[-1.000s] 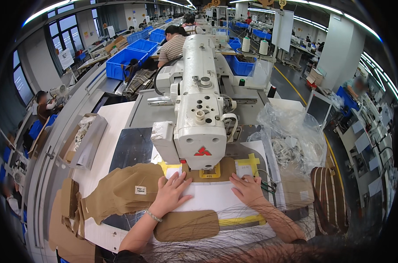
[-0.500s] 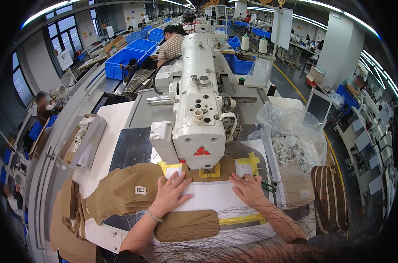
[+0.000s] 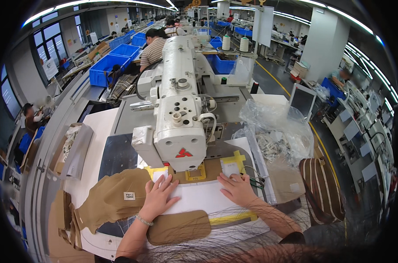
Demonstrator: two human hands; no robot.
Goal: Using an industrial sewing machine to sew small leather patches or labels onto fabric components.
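Note:
A brown fabric piece (image 3: pixel 214 168) lies under the head of a large white sewing machine (image 3: pixel 178 147), framed in part by a small yellow plate (image 3: pixel 201 173). My left hand (image 3: pixel 157 196) rests with fingers spread at the piece's left front edge, a beaded bracelet on its wrist. At the right front edge my right hand (image 3: pixel 238 189) lies flat, fingertips on the fabric and the white sheet (image 3: pixel 197 197). Nearer to me is a rounded brown panel (image 3: pixel 179 228), close to my left forearm. Left of that hand, brown fabric pieces (image 3: pixel 109 199) with a white label (image 3: pixel 129 196) are heaped.
On the left stands a long box (image 3: pixel 78 151) of small pale pieces. A clear plastic bag (image 3: pixel 273 127) fills the right side, with striped brown fabric (image 3: pixel 320 190) beside it. Blue bins (image 3: pixel 103 71) and a person in a striped top (image 3: pixel 154 53) are beyond the machine.
The whole scene has shifted left in the picture as the view turned slightly. Both hands keep about the same place at the fabric's edge.

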